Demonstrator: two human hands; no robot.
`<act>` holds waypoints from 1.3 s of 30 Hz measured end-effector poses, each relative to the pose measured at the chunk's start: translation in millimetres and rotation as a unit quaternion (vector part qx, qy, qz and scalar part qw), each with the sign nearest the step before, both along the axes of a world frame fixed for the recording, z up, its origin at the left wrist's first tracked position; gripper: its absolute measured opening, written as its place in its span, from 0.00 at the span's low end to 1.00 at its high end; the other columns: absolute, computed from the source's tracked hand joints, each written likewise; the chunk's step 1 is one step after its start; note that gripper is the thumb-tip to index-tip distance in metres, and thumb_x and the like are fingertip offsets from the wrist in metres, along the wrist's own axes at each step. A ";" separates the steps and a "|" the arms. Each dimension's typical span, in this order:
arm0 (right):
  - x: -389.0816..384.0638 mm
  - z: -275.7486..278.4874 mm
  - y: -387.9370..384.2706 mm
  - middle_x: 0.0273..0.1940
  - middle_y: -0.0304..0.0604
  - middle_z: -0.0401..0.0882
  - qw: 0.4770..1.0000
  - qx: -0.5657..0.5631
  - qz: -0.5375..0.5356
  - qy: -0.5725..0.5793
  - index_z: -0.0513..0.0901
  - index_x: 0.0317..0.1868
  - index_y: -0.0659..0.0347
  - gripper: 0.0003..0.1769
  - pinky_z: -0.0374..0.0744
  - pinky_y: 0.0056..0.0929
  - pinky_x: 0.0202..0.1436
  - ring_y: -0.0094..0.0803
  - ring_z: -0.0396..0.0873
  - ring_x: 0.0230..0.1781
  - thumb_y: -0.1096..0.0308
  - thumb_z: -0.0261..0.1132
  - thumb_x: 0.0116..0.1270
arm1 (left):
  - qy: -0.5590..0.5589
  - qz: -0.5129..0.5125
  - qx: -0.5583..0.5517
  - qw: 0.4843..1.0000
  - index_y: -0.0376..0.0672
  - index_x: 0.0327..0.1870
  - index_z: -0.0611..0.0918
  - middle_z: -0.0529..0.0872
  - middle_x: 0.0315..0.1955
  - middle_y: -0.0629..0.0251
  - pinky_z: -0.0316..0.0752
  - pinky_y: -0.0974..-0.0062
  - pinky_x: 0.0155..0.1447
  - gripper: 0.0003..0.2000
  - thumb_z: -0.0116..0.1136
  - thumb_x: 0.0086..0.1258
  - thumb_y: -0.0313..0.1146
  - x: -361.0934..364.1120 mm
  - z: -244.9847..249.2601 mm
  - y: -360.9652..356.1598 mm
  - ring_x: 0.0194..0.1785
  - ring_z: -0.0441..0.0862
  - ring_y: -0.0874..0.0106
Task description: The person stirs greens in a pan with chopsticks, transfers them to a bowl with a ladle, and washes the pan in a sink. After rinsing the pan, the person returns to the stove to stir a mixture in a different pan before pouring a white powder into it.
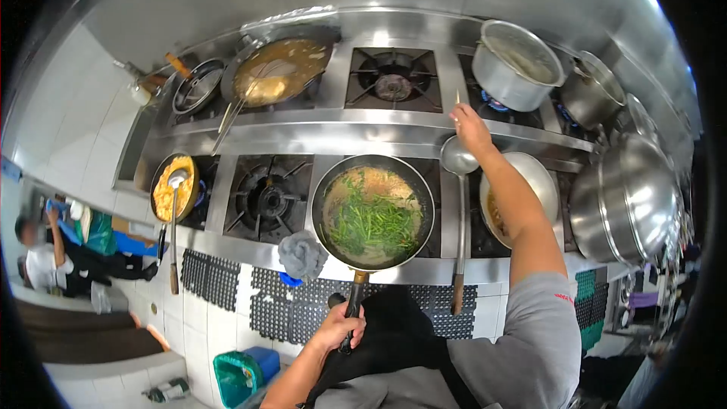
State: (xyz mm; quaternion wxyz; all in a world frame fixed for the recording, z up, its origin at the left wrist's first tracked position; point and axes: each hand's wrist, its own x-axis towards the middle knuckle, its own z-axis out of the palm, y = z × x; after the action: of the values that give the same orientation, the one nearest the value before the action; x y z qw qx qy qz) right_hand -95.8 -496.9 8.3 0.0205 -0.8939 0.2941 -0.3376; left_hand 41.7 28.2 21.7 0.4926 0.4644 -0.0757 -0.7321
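My left hand [340,329] is closed around the black handle of a frying pan [321,246]. Chopped green stalks and leaves [371,220] lie in that pan over a pale, minced-looking food. My right hand [471,127] reaches out to the back ledge of the stove, fingers closed. A thin pale tip sticks up past its fingers; what it belongs to I cannot make out. Just below that hand rests a long-handled ladle [459,157], its wooden handle end hanging over the front edge. Partly behind my right forearm sits a pale wok [539,174].
Brown liquid and a strainer fill a large wok [280,68] at back left. A pan of yellow food [165,208] holds a spoon. A big pot [522,68] stands over a blue flame. A grey cloth [302,254] lies at the front edge. A person [57,257] is at far left.
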 end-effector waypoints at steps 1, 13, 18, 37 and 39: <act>2.8 -12.6 -10.4 0.49 0.49 0.76 0.999 0.044 -0.007 0.031 0.77 0.43 0.61 0.09 0.78 0.46 0.48 0.52 0.78 0.48 0.68 0.62 0.65 | -0.014 0.005 -0.005 1.000 0.41 0.33 0.69 0.72 0.15 0.65 0.67 0.74 0.18 0.07 0.54 0.59 0.19 -3.7 2.7 -1.8 0.14 0.72 0.72; 8.1 0.2 -0.3 0.62 0.60 0.72 0.980 0.138 0.045 0.134 0.73 0.58 0.66 0.25 0.74 0.46 0.63 0.56 0.74 0.59 0.77 0.57 0.58 | -0.025 0.035 -0.015 0.999 0.40 0.31 0.69 0.73 0.15 0.65 0.67 0.74 0.18 0.07 0.54 0.60 0.19 -9.4 3.0 -7.3 0.14 0.72 0.72; -34.3 97.0 115.5 0.41 0.57 0.83 0.969 0.228 0.033 -0.088 0.77 0.47 0.65 0.13 0.79 0.43 0.46 0.52 0.82 0.43 0.70 0.58 0.64 | -0.036 0.002 -0.025 0.999 0.40 0.29 0.70 0.73 0.14 0.65 0.67 0.74 0.17 0.07 0.55 0.60 0.19 2.0 -2.1 -3.4 0.13 0.72 0.72; -161.3 56.8 477.6 0.20 0.37 0.71 0.565 0.763 -0.058 -0.309 0.71 0.42 0.60 0.10 0.69 0.27 0.15 0.27 0.69 0.13 0.73 0.61 0.62 | -0.017 -0.139 -0.081 0.987 0.43 0.33 0.69 0.71 0.16 0.66 0.66 0.71 0.18 0.06 0.53 0.63 0.23 54.7 -48.5 60.0 0.15 0.70 0.73; -165.8 74.6 515.9 0.20 0.36 0.71 0.648 0.711 -0.122 -0.246 0.72 0.43 0.61 0.10 0.69 0.27 0.15 0.26 0.70 0.14 0.75 0.61 0.62 | -0.014 -0.134 -0.085 0.987 0.43 0.33 0.69 0.72 0.16 0.66 0.67 0.72 0.18 0.06 0.53 0.63 0.23 48.5 -49.2 64.4 0.15 0.71 0.73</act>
State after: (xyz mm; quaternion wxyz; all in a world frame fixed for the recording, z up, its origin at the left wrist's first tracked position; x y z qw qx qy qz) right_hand -261.6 19.0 83.0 0.6796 -0.4457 0.5344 -0.2321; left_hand 90.2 92.6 -27.5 0.4265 0.4166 -0.2064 -0.7758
